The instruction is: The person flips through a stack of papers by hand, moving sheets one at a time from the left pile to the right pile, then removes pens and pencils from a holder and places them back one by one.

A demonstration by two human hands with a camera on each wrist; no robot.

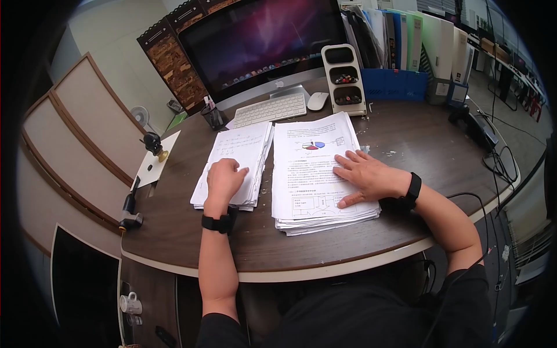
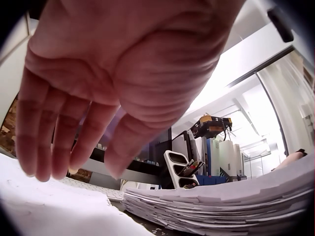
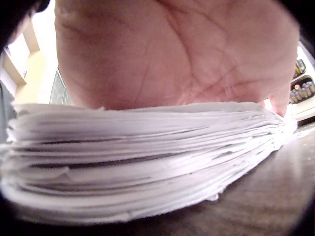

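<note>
Two stacks of paper lie side by side on the desk. My right hand [image 1: 371,177] rests with fingers spread on the right stack [image 1: 307,174], whose top sheet carries printed text and a colored pie chart. Seen from the right wrist, the palm lies along the upper edge of that thick stack [image 3: 138,162]. My left hand [image 1: 225,180] is over the lower part of the thinner left stack [image 1: 246,142], which bears handwriting. From the left wrist, the fingers of the left hand [image 2: 98,93] point down at the white paper [image 2: 54,206] and hold nothing.
Behind the stacks stand a keyboard [image 1: 270,110], a white mouse [image 1: 317,101], a large monitor [image 1: 261,40] and a white three-slot holder [image 1: 347,81]. A pen cup [image 1: 214,118] is at the left, binders [image 1: 406,43] at the back right, a desk phone [image 1: 473,124] at the right.
</note>
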